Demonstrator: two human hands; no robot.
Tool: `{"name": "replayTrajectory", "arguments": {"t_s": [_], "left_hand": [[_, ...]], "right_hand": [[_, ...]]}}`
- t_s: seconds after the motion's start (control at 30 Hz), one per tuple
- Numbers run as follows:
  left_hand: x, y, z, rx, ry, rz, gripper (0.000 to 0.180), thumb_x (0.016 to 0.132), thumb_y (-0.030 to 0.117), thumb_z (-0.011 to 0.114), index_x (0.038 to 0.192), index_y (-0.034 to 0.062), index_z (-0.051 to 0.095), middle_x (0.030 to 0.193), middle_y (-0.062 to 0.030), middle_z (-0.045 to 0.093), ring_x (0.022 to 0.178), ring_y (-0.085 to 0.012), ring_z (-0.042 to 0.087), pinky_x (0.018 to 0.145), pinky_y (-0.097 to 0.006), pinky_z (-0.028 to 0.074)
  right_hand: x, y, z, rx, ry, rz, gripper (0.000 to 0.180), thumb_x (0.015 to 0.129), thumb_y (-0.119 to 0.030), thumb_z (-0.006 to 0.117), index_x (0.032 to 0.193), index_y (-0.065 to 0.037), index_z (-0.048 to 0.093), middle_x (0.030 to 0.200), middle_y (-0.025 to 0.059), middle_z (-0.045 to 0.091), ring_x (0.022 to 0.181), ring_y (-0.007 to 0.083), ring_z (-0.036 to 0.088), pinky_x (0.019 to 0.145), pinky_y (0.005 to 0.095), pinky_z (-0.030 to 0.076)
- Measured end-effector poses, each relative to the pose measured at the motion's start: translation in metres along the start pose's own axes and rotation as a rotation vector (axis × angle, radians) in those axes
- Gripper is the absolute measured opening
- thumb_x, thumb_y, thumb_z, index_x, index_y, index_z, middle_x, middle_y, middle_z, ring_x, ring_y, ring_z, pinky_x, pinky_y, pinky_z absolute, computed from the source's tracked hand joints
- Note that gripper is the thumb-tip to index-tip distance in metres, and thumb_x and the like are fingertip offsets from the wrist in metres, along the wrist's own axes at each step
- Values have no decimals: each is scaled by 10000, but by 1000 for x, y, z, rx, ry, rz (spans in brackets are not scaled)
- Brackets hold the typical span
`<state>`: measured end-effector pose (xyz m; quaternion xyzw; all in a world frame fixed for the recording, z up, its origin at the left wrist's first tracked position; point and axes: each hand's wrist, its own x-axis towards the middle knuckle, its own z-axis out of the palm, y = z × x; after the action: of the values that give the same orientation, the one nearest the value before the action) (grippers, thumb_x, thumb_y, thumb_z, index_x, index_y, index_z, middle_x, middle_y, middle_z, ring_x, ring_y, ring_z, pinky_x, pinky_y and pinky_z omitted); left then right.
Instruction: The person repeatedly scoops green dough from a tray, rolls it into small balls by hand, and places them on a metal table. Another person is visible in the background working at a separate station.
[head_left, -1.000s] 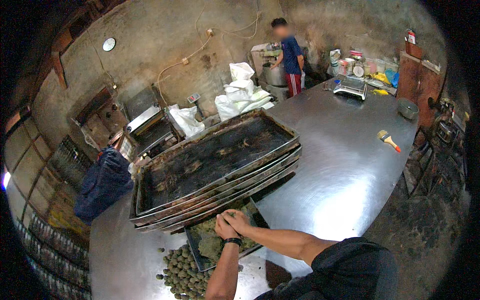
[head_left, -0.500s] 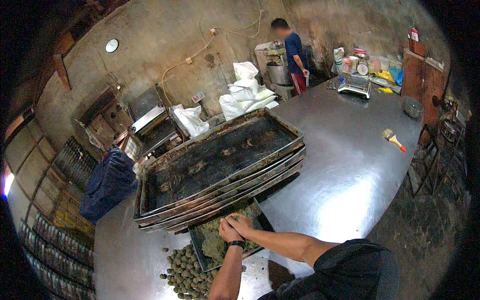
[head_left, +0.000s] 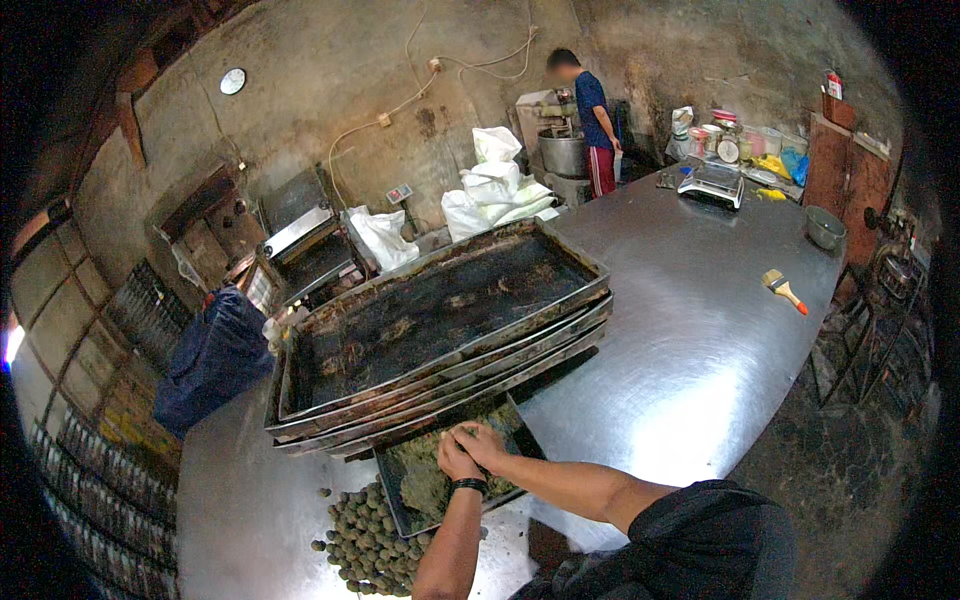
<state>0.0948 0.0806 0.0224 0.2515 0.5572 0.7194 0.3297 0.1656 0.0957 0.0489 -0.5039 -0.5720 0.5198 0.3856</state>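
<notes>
My left hand [head_left: 456,458], with a dark band at its wrist, and my right hand [head_left: 484,446] are cupped tightly against each other. Their fingers are closed, and whatever lies between the palms is hidden. Both are above a dark shallow tray [head_left: 391,497] that holds a crumbly, greenish-brown mixture [head_left: 425,487]. Beside the tray's left edge, many small round balls [head_left: 368,535] of a similar colour lie heaped on the metal table [head_left: 650,330], a few apart from the pile.
Large blackened baking trays [head_left: 440,320] stand stacked just beyond the small tray. Farther right are a brush [head_left: 784,291], a grey bowl [head_left: 825,228] and a scale [head_left: 712,185]. White sacks [head_left: 492,190] stand at the wall, and a person [head_left: 595,120] is beside a mixing machine [head_left: 560,152].
The view has shifted slightly. My hands stay pressed together over the tray in nearly the same pose, and the person at the back remains by the machine.
</notes>
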Motion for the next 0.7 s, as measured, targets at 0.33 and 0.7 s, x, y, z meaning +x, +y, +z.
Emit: {"name": "replayTrajectory", "arguments": {"t_s": [0.33, 0.7], "left_hand": [[5, 26, -15, -268, -273, -195, 607, 865, 538, 389, 1348, 182, 299, 1377, -60, 276, 1255, -257, 267, 995, -439, 275], [10, 6, -31, -485, -224, -292, 745, 785, 616, 474, 1319, 116, 330, 1320, -148, 341, 1188, -296, 379, 923, -447, 360]], "right_hand": [[1, -54, -15, -37, 4, -227, 516, 774, -555, 557, 1023, -105, 598, 1108, 126, 539, 961, 264, 528, 773, 390, 444], [-7, -51, -26, -281, -417, -365, 796, 802, -566, 478, 1403, -158, 155, 1447, 148, 117, 1321, 338, 152, 1043, 476, 206]]}}
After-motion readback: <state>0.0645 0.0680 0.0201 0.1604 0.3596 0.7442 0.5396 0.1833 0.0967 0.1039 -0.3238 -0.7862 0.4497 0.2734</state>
